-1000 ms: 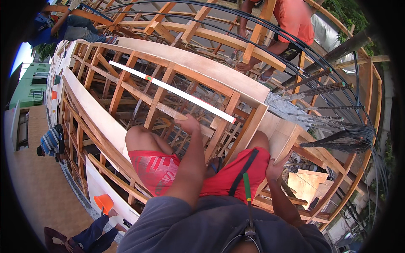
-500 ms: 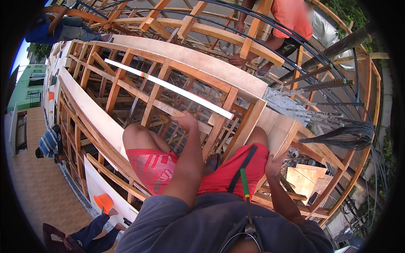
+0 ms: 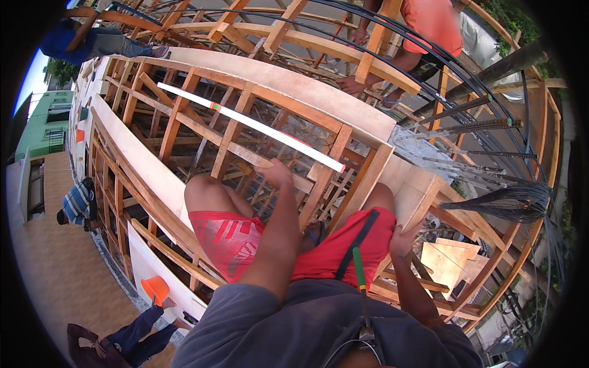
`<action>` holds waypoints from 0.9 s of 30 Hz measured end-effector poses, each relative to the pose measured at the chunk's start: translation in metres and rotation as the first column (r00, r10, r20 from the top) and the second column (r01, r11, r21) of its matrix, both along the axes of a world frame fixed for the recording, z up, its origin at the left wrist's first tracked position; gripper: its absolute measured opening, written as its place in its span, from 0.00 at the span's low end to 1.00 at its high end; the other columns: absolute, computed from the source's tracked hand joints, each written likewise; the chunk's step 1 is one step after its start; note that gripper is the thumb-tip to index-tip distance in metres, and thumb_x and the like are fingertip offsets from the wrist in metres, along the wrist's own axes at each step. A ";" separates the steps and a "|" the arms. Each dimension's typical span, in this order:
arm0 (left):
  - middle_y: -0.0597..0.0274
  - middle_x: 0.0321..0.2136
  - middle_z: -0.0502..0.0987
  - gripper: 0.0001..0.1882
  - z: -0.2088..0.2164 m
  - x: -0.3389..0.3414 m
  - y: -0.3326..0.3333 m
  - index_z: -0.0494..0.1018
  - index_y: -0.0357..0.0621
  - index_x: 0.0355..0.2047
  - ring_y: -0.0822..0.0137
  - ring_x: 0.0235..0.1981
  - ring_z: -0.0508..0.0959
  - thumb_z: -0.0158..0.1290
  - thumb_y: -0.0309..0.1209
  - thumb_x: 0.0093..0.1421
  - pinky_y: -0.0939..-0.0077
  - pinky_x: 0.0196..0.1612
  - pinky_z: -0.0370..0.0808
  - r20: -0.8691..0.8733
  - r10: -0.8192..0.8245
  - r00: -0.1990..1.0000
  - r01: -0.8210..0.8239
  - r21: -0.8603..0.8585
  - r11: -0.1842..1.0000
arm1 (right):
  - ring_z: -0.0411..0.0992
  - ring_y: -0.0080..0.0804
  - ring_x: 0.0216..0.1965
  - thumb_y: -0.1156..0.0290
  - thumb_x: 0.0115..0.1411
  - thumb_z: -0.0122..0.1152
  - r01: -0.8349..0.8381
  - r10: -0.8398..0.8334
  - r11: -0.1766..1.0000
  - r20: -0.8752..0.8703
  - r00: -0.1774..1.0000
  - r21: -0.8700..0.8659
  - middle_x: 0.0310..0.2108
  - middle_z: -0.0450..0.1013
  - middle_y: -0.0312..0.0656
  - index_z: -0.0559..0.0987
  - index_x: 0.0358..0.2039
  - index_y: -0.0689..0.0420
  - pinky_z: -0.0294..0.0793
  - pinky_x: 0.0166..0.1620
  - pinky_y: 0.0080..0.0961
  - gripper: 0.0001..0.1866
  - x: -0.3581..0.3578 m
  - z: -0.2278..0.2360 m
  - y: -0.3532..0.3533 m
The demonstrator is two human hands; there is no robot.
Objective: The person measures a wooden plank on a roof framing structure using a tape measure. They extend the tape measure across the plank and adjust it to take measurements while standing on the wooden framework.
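Observation:
My left hand (image 3: 276, 174) is closed around a wooden rail (image 3: 215, 140) of the open timber frame, in front of my knees. My right hand (image 3: 404, 240) grips the edge of a plywood panel (image 3: 410, 195) beside my right thigh. Across the frame's crosspieces, beyond my left hand, lies a long white spirit level (image 3: 276, 135) with a small red-and-green part and a red end. Neither hand touches it. A green-handled tool (image 3: 359, 270) hangs over my chest; its head is partly hidden.
A person in an orange shirt (image 3: 429, 27) crouches at the far right. Rebar (image 3: 485, 126) and a bundle of thin wires (image 3: 512, 201) jut out at right. Open gaps show between the timbers. At left are other people and an orange bucket (image 3: 156, 288).
The whole view has shifted slightly, so the scene sits a little farther right. Both hands keep their holds, and the spirit level lies in the same place on the frame.

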State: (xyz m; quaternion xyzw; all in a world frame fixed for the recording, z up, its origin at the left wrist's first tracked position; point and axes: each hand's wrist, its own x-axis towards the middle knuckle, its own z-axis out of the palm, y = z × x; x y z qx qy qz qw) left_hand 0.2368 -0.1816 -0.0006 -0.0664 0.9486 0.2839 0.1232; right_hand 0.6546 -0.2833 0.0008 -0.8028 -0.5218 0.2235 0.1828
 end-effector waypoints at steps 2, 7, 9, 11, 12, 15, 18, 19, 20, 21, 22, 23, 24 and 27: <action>0.30 0.51 0.73 0.43 -0.003 -0.010 -0.007 0.43 0.41 0.70 0.34 0.49 0.76 0.49 0.43 0.61 0.44 0.53 0.72 -0.042 0.012 0.999 -0.012 -0.006 1.000 | 0.54 0.60 0.69 0.67 0.59 0.59 0.015 -0.016 1.000 -0.035 0.999 -0.021 0.68 0.52 0.66 0.44 0.71 0.64 0.55 0.68 0.42 0.47 -0.008 0.006 0.000; 0.27 0.50 0.73 0.43 -0.004 -0.005 -0.007 0.42 0.40 0.69 0.33 0.48 0.76 0.49 0.43 0.61 0.45 0.53 0.72 -0.058 -0.007 0.998 0.008 0.023 1.000 | 0.58 0.60 0.67 0.66 0.59 0.60 0.001 -0.001 1.000 0.021 1.000 0.006 0.67 0.54 0.65 0.46 0.71 0.64 0.58 0.67 0.42 0.46 -0.007 0.007 0.000; 0.27 0.49 0.74 0.43 -0.003 -0.003 -0.007 0.41 0.40 0.69 0.33 0.48 0.77 0.49 0.43 0.61 0.45 0.53 0.73 -0.045 -0.006 0.999 0.007 0.021 1.000 | 0.60 0.61 0.65 0.66 0.59 0.59 0.005 -0.004 1.000 0.027 1.000 -0.012 0.67 0.54 0.66 0.46 0.71 0.63 0.60 0.66 0.43 0.46 -0.008 0.012 0.000; 0.26 0.48 0.74 0.42 -0.007 -0.007 -0.011 0.42 0.40 0.68 0.32 0.47 0.77 0.49 0.42 0.61 0.45 0.52 0.73 -0.092 -0.016 0.996 0.020 0.044 0.999 | 0.61 0.62 0.64 0.66 0.59 0.59 0.015 -0.016 1.000 -0.036 0.999 -0.028 0.67 0.55 0.66 0.46 0.71 0.63 0.62 0.65 0.44 0.46 -0.015 0.027 0.006; 0.26 0.48 0.74 0.42 -0.011 -0.009 -0.013 0.42 0.40 0.68 0.32 0.47 0.77 0.49 0.42 0.61 0.45 0.52 0.73 -0.115 -0.020 0.993 0.026 0.055 0.998 | 0.61 0.62 0.64 0.66 0.59 0.58 0.020 -0.022 0.999 -0.067 0.998 -0.036 0.67 0.55 0.66 0.46 0.71 0.63 0.62 0.64 0.45 0.46 -0.017 0.031 0.008; 0.27 0.48 0.74 0.41 -0.009 0.000 -0.002 0.42 0.39 0.68 0.31 0.47 0.76 0.49 0.42 0.62 0.45 0.52 0.73 -0.081 -0.020 0.997 0.025 0.063 0.998 | 0.61 0.63 0.64 0.66 0.59 0.58 0.038 -0.039 0.999 -0.027 0.999 -0.018 0.66 0.55 0.66 0.46 0.71 0.62 0.63 0.64 0.46 0.45 -0.011 0.027 0.013; 0.27 0.48 0.74 0.41 -0.002 0.005 0.008 0.43 0.39 0.68 0.32 0.48 0.76 0.50 0.42 0.63 0.45 0.52 0.73 -0.063 -0.045 0.997 0.047 0.030 0.998 | 0.61 0.64 0.64 0.65 0.59 0.58 0.024 -0.024 1.000 0.018 1.000 0.010 0.66 0.56 0.66 0.46 0.71 0.61 0.63 0.63 0.47 0.46 -0.005 0.020 0.016; 0.27 0.48 0.74 0.41 0.001 -0.001 0.004 0.43 0.39 0.68 0.32 0.48 0.76 0.50 0.42 0.62 0.45 0.52 0.73 -0.084 -0.046 0.995 0.047 0.017 0.999 | 0.61 0.65 0.63 0.65 0.59 0.58 0.024 -0.024 1.000 0.001 1.000 0.012 0.66 0.56 0.66 0.45 0.71 0.61 0.63 0.63 0.47 0.46 -0.009 0.020 0.015; 0.28 0.48 0.74 0.41 -0.002 -0.007 -0.001 0.43 0.39 0.68 0.33 0.48 0.76 0.50 0.41 0.62 0.45 0.52 0.73 -0.111 -0.035 0.993 0.036 0.009 0.999 | 0.62 0.65 0.63 0.65 0.59 0.57 0.012 -0.011 1.000 -0.023 1.000 0.019 0.66 0.56 0.67 0.45 0.72 0.60 0.63 0.63 0.48 0.46 -0.013 0.021 0.015; 0.28 0.48 0.74 0.41 -0.004 -0.012 -0.007 0.43 0.39 0.68 0.33 0.48 0.76 0.50 0.41 0.62 0.45 0.53 0.73 -0.139 -0.017 0.990 0.017 0.002 1.000 | 0.62 0.66 0.62 0.65 0.59 0.57 -0.006 0.007 1.000 -0.048 0.999 0.028 0.65 0.56 0.67 0.45 0.72 0.60 0.63 0.63 0.48 0.46 -0.017 0.024 0.015; 0.29 0.48 0.74 0.41 -0.012 -0.024 -0.023 0.43 0.39 0.68 0.33 0.48 0.77 0.50 0.42 0.62 0.45 0.53 0.73 -0.154 0.000 0.988 0.003 0.017 1.000 | 0.63 0.66 0.61 0.66 0.59 0.56 -0.019 0.015 0.998 -0.072 0.997 -0.055 0.65 0.56 0.69 0.44 0.72 0.60 0.64 0.62 0.49 0.45 -0.028 0.042 0.015; 0.30 0.48 0.75 0.41 -0.020 -0.028 -0.023 0.44 0.38 0.68 0.34 0.47 0.77 0.50 0.42 0.62 0.46 0.53 0.72 -0.167 0.017 0.986 -0.009 0.049 0.999 | 0.65 0.65 0.60 0.67 0.59 0.56 0.014 -0.029 0.994 -0.138 0.990 -0.113 0.63 0.58 0.70 0.45 0.71 0.59 0.65 0.61 0.51 0.45 -0.033 0.055 0.017; 0.32 0.48 0.76 0.40 -0.013 -0.012 -0.007 0.45 0.38 0.68 0.35 0.48 0.77 0.50 0.42 0.62 0.46 0.53 0.72 -0.056 -0.007 0.998 0.008 0.030 1.000 | 0.67 0.66 0.57 0.66 0.59 0.56 0.020 -0.025 0.998 -0.077 0.997 -0.063 0.61 0.62 0.69 0.45 0.71 0.59 0.67 0.58 0.51 0.45 -0.019 0.037 0.015; 0.34 0.53 0.73 0.46 -0.012 -0.027 -0.016 0.39 0.44 0.72 0.39 0.51 0.77 0.49 0.49 0.62 0.48 0.57 0.71 0.043 -0.066 0.997 0.067 -0.005 0.998 | 0.72 0.66 0.50 0.62 0.59 0.55 -0.015 0.014 0.999 -0.035 0.999 -0.045 0.54 0.69 0.67 0.44 0.71 0.59 0.71 0.53 0.54 0.45 -0.011 0.008 0.003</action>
